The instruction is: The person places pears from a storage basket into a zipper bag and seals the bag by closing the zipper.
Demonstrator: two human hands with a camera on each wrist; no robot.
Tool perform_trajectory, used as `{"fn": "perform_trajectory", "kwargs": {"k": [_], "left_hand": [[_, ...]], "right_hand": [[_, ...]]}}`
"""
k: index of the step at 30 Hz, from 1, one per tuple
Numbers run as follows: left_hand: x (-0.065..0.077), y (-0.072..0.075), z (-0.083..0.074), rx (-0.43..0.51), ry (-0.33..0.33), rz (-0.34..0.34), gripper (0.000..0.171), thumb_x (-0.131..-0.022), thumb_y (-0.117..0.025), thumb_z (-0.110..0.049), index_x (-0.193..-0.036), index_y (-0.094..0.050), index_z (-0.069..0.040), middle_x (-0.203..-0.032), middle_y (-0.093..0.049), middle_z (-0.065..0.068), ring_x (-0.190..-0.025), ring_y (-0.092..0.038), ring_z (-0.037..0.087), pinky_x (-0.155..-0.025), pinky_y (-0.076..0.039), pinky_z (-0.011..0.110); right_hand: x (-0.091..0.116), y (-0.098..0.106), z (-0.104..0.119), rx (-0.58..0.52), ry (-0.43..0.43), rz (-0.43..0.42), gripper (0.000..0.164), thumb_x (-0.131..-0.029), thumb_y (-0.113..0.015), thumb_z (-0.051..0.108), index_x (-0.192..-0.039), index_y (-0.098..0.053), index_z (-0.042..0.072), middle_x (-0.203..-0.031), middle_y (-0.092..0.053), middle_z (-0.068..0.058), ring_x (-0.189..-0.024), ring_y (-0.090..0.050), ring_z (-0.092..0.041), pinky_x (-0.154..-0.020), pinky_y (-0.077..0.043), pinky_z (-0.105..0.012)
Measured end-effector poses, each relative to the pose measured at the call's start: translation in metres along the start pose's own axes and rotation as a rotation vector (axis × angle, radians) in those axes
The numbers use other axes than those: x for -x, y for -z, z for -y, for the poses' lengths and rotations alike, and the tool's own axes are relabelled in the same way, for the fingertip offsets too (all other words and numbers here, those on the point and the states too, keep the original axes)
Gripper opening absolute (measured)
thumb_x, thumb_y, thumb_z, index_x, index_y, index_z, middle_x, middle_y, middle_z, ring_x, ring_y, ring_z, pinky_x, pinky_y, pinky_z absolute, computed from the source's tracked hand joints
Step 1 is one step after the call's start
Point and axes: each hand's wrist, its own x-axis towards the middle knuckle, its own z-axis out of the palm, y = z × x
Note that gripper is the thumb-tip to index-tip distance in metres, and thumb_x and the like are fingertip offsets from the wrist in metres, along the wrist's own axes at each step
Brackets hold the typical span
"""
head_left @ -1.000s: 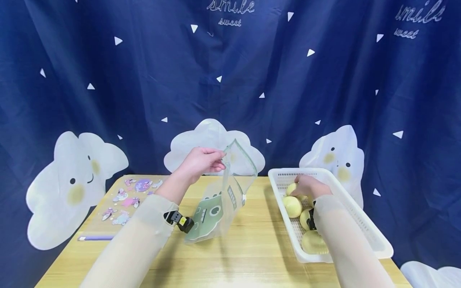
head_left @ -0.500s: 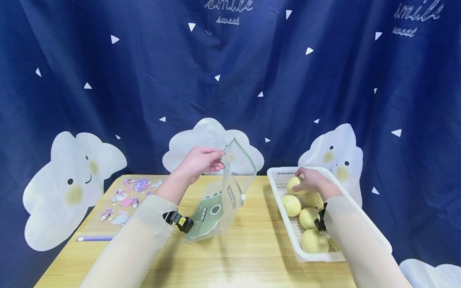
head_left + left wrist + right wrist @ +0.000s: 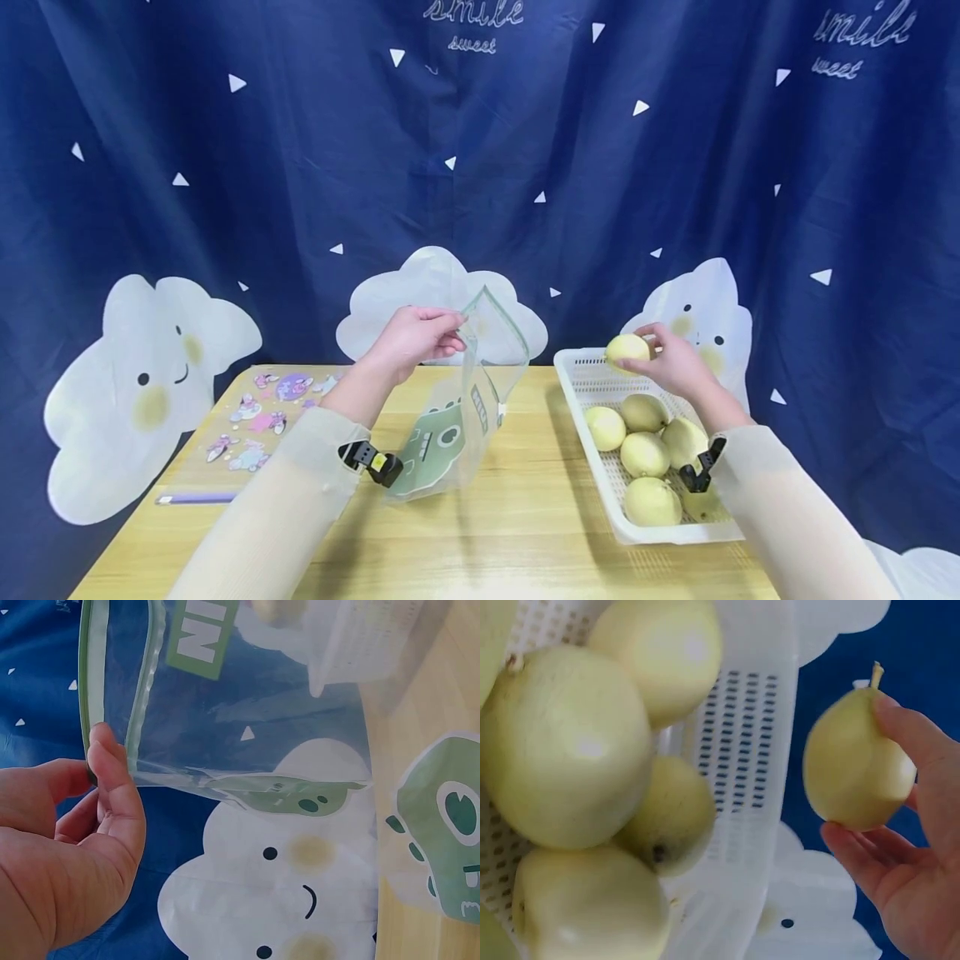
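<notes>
In the head view my left hand (image 3: 420, 337) pinches the top edge of a clear zip bag (image 3: 480, 425) with a green cartoon print, holding its mouth spread. The left wrist view shows thumb and fingers on the rim of the bag (image 3: 225, 727). My right hand (image 3: 678, 367) grips a pale yellow pear (image 3: 626, 352) above the far end of the white basket (image 3: 600, 492). Seen from the right wrist, the pear (image 3: 859, 761), stem up, sits between thumb and fingers of the right hand (image 3: 922, 847). Several more pears (image 3: 645, 454) lie in the basket.
A flat clear bag (image 3: 251, 425) with pink and purple cartoon prints and a purple slider strip (image 3: 197, 498) lies on the left of the wooden table (image 3: 525, 533). Behind the table hangs a dark blue curtain (image 3: 480, 200) with white clouds.
My right hand has lifted a pear up from among the others in the basket, to above its far rim. The left hand still holds the bag in nearly the same place.
</notes>
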Motion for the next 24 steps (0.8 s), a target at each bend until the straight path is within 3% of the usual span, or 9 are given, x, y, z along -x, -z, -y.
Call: {"fn": "perform_trajectory", "kwargs": {"k": [5,12,16,20,24], "left_hand": [[-0.001,0.001,0.000,-0.030,-0.014,-0.014,0.033,-0.109,-0.067,-0.017,-0.133,-0.074,0.005,-0.078,-0.073,-0.002,-0.069,-0.070,0.005,-0.064,-0.054,0.013],[-0.002,0.002,-0.001,-0.044,-0.047,-0.040,0.030,-0.109,-0.067,-0.017,-0.129,-0.075,0.005,-0.076,-0.071,-0.003,-0.068,-0.065,0.004,-0.062,-0.049,0.013],[-0.002,0.002,-0.002,-0.036,-0.044,-0.051,0.030,-0.109,-0.068,-0.017,-0.128,-0.076,0.005,-0.077,-0.070,-0.002,-0.069,-0.066,0.004,-0.063,-0.050,0.013],[-0.003,0.002,-0.001,-0.032,-0.043,-0.056,0.030,-0.108,-0.067,-0.016,-0.128,-0.075,0.005,-0.079,-0.071,-0.002,-0.070,-0.066,0.005,-0.064,-0.051,0.013],[-0.003,0.002,-0.001,-0.027,-0.049,-0.058,0.030,-0.108,-0.066,-0.015,-0.128,-0.075,0.006,-0.079,-0.071,-0.002,-0.071,-0.067,0.004,-0.065,-0.051,0.013]], "right_hand": [[0.005,0.006,0.014,-0.104,0.001,-0.098,0.072,-0.099,-0.083,0.043,-0.151,-0.052,0.003,-0.143,-0.064,-0.036,-0.131,-0.065,-0.053,-0.104,-0.056,-0.064],[0.005,0.018,0.043,-0.194,0.021,-0.123,0.071,-0.098,-0.084,0.043,-0.151,-0.054,0.006,-0.146,-0.064,-0.031,-0.134,-0.066,-0.049,-0.108,-0.057,-0.061],[0.006,0.022,0.067,-0.230,0.035,-0.136,0.071,-0.097,-0.085,0.043,-0.151,-0.056,0.009,-0.144,-0.066,-0.025,-0.131,-0.069,-0.044,-0.099,-0.061,-0.041],[0.008,0.024,0.093,-0.269,0.060,-0.143,0.071,-0.095,-0.088,0.041,-0.151,-0.058,0.011,-0.142,-0.069,-0.021,-0.126,-0.072,-0.039,-0.084,-0.055,-0.015],[0.010,0.025,0.117,-0.329,0.110,-0.141,0.067,-0.093,-0.090,0.036,-0.148,-0.060,0.013,-0.139,-0.072,-0.018,-0.122,-0.074,-0.035,-0.080,-0.053,-0.009]]}}
